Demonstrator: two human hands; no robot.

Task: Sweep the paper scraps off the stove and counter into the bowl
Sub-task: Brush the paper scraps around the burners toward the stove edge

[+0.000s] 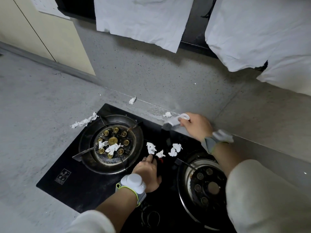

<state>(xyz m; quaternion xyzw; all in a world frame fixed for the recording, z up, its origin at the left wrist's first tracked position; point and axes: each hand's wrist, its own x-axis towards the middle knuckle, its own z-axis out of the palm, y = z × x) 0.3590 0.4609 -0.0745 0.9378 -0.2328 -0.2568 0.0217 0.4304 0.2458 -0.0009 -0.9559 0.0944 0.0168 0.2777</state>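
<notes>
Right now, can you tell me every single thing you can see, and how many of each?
Gas stove: one, black glass, set into the counter.
Burners: two, steel rings with brass caps; left burner, right burner partly hidden by the arm.
Paper scraps: nine or so, white; two on the left burner, four on the glass between the burners, one long scrap at the stove's far left corner, two on the counter behind the stove.
Counter: one, grey.
Paper sheets: white, hanging along the top.
Brush: one, white handle, dark bristles, held in the right hand.
Bowl: none in view.
Left hand: on the stove glass, fingertips by the scraps, grey wristband.
Right hand: gripping the brush, grey wristband.
</notes>
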